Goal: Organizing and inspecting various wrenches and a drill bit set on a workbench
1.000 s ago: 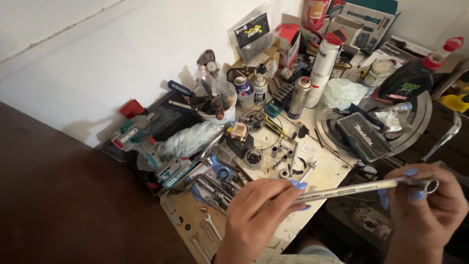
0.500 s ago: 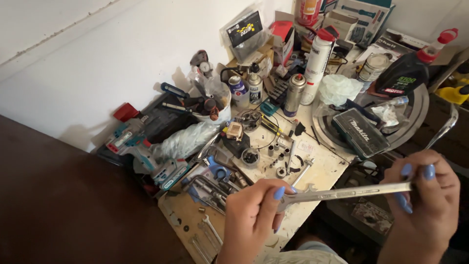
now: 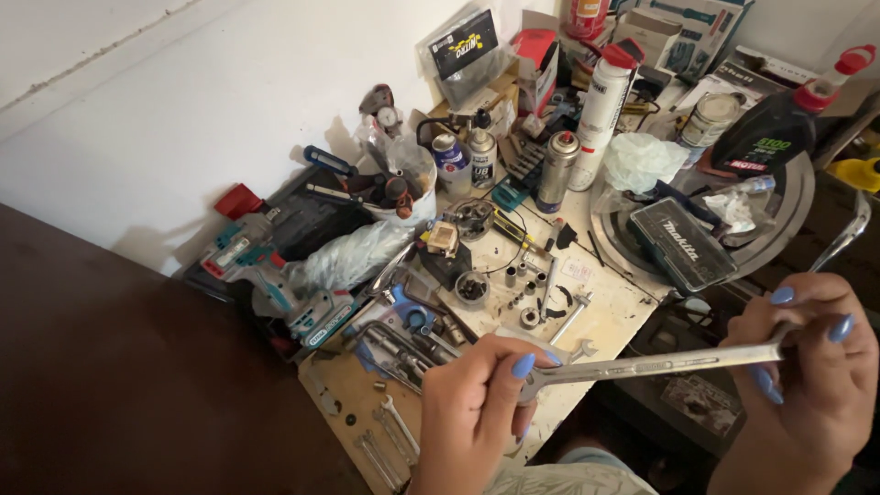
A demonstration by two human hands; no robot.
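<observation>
Both hands' fingers pinch the wrench ends.

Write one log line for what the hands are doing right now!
left hand: grips one wrench end | right hand: grips other end | wrench: level above cluttered workbench

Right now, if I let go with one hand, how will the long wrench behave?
The wrench looks like solid bright metal, so probably stiff and heavy for its size. Held only by the left hand at one end, it would likely dip. Its polished surface may slip between fingers.
</observation>
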